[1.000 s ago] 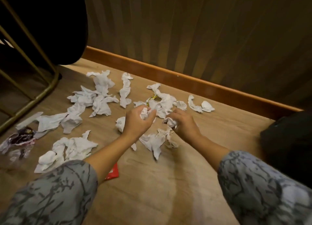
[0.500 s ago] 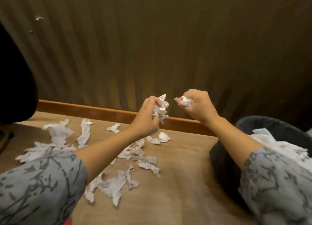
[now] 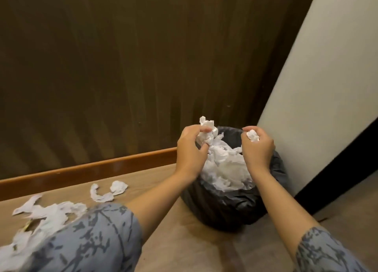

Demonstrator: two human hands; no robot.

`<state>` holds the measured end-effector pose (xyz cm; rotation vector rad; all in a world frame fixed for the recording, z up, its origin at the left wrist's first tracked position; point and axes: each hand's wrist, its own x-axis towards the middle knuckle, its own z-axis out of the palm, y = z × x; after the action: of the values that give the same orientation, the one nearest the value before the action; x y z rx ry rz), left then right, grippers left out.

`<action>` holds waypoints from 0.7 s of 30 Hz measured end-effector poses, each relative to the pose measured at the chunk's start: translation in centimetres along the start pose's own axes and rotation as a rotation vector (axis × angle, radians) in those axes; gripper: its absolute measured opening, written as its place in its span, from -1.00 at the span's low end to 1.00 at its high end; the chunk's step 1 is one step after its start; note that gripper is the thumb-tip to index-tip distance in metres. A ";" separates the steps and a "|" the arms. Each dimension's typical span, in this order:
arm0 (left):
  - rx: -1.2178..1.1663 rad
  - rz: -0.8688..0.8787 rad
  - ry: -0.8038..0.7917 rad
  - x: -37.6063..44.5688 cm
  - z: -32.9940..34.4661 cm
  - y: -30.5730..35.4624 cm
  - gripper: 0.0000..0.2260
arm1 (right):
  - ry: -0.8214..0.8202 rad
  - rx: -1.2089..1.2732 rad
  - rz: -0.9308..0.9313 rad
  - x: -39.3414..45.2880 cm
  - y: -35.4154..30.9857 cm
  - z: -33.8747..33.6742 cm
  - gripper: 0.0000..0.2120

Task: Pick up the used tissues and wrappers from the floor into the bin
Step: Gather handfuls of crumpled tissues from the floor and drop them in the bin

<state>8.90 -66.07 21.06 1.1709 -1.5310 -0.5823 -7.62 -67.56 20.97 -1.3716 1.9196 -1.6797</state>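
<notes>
A black-lined bin stands on the wooden floor near the wall corner, heaped with white tissues. Above its left rim my left hand grips a crumpled bunch of tissues. Over the right side of the rim my right hand holds a small balled tissue. Loose tissues lie on the floor near the skirting, and several more spread at the lower left, partly hidden by my sleeve.
A dark ribbed wall panel with a wooden skirting board runs behind. A pale wall with a black skirting strip stands right of the bin. Bare wooden floor lies in front of the bin.
Both hands lifted tissues off the floor and carried them to the right; they are now over the bin. The view swung right, so the bin sits in the middle.
</notes>
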 end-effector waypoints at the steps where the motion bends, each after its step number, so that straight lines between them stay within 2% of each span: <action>1: -0.005 0.008 -0.006 -0.2 1.1 0.2 -0.65 | -0.011 -0.011 0.050 0.2 0.5 -0.4 -0.93; 3: 0.072 0.026 -0.088 -0.4 3.0 0.0 -0.66 | -0.135 -0.037 0.160 0.7 1.6 -0.4 -0.76; 4: 0.172 0.030 -0.205 -0.5 3.7 -0.5 -0.67 | -0.217 -0.091 0.225 0.8 2.0 -0.2 -0.65; 6: 0.412 -0.056 -0.551 -0.7 4.1 -1.4 -0.67 | -0.337 -0.284 0.351 0.8 2.2 0.6 -0.48; 7: 0.487 -0.102 -0.670 -0.8 3.9 -1.6 -0.68 | -0.360 -0.383 0.376 0.7 2.0 1.1 -0.47; 8: 0.511 -0.092 -0.694 -0.8 3.4 -1.9 -0.69 | -0.363 -0.460 0.357 0.6 1.4 1.6 -0.51; 10: 0.498 0.059 -0.548 -0.4 1.3 -1.9 -0.74 | -0.366 -0.498 0.228 0.2 -0.4 2.8 -0.63; 12: 0.468 0.106 -0.418 0.2 -2.3 -1.8 -0.77 | -0.381 -0.451 0.058 -0.8 -2.4 4.6 -0.70; 15: 0.496 0.010 -0.360 0.4 -9.6 -3.0 -0.82 | -0.466 -0.298 -0.180 -4.1 -6.5 8.2 -0.75; 17: 0.569 -0.077 -0.366 -0.7 -15.1 -4.5 -0.82 | -0.581 -0.167 -0.298 -7.1 -9.3 10.8 -0.77; 21: 0.782 -0.252 -0.348 -6.0 -25.7 -6.8 -0.83 | -0.957 -0.025 -0.321 -15.0 -12.6 15.6 -0.73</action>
<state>34.95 -57.99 20.58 1.9521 -2.0082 -0.3581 17.26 -64.85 21.50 -2.0500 1.1964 -0.7887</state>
